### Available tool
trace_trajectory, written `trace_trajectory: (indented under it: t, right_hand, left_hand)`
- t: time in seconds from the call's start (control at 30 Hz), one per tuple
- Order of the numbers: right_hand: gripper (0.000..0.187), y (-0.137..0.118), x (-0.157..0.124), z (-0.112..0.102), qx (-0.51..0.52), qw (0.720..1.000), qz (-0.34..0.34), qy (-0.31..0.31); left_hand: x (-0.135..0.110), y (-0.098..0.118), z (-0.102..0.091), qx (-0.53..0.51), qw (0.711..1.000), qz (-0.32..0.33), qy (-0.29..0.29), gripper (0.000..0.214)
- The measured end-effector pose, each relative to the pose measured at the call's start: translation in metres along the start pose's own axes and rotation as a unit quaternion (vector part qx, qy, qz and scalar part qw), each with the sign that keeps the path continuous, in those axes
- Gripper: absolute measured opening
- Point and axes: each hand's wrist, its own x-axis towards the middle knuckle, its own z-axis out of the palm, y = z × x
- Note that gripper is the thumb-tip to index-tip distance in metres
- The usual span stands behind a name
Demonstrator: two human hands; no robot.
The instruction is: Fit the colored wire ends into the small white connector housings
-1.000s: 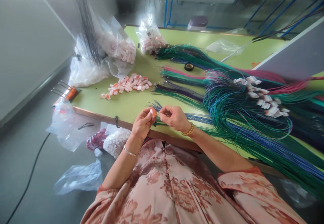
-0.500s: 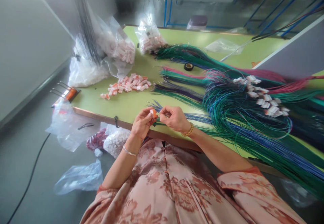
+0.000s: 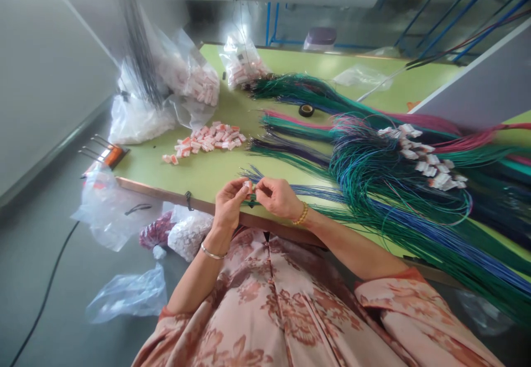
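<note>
Between the thumb and fingers of my left hand (image 3: 229, 202) is a small white and orange plastic connector (image 3: 248, 186). My right hand (image 3: 279, 196) is closed in a pinch right beside it, on what looks like a thin wire, mostly hidden by the fingers. Both hands meet over the table's front edge. Blue wires (image 3: 309, 191) and green wires (image 3: 327, 213) run from near the hands to the right. A pile of loose white and orange connectors (image 3: 211, 138) lies on the table beyond my left hand.
Wire bundles (image 3: 365, 162) cover the right of the green table (image 3: 194, 176), with white connectors (image 3: 431, 162) on some. Black tape (image 3: 306, 110) lies behind. Plastic bags of connectors (image 3: 203, 84) stand at the back left. An orange pronged fixture (image 3: 114, 155) sits at the left corner; bags (image 3: 188, 234) hang below the edge.
My right hand has come slightly closer to the connector in my left hand, and its fingers now cover more of it. The whole view has shifted a little; the table's things lie as before.
</note>
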Motion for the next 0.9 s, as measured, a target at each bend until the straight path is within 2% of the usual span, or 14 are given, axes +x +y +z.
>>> trace_trajectory:
  t: [0.2,0.3,0.4,0.5,0.53,0.6,0.73,0.83,0.9]
  right_hand:
    - [0.016,-0.005,-0.006,0.012,-0.065,0.998,-0.027,0.003]
    - [0.016,-0.007,-0.004,0.005,-0.094,0.995,-0.033,-0.030]
    - [0.017,-0.004,0.005,-0.026,-0.075,0.993,-0.043,-0.079]
    - [0.020,0.010,0.014,-0.068,-0.086,0.996,-0.026,-0.012]
    - [0.020,0.017,0.014,-0.080,-0.103,0.995,-0.009,-0.007]
    - [0.017,0.031,0.012,-0.094,-0.146,0.988,0.017,-0.038]
    - [0.012,0.050,0.001,-0.093,-0.257,0.959,0.043,-0.112]
    - [0.011,0.054,-0.004,-0.085,-0.321,0.939,0.052,-0.112]
    - [0.013,0.054,-0.005,-0.083,-0.332,0.936,0.043,-0.110]
  left_hand:
    - [-0.007,-0.005,-0.003,0.030,0.999,0.006,0.016,0.034]
    - [-0.011,-0.004,-0.003,0.032,0.999,-0.008,0.007,0.034]
    - [-0.011,-0.001,-0.006,0.032,0.999,-0.015,-0.011,0.033]
    - [-0.010,0.002,-0.009,0.039,0.999,-0.021,-0.022,0.032]
    - [-0.010,0.003,-0.010,0.040,0.999,-0.025,-0.024,0.033]
    - [-0.009,0.002,-0.011,0.038,0.998,-0.033,-0.026,0.034]
    - [-0.009,-0.002,-0.011,0.030,0.998,-0.044,-0.031,0.034]
    - [-0.009,-0.004,-0.011,0.031,0.998,-0.048,-0.037,0.033]
    - [-0.009,-0.005,-0.012,0.034,0.998,-0.049,-0.037,0.032]
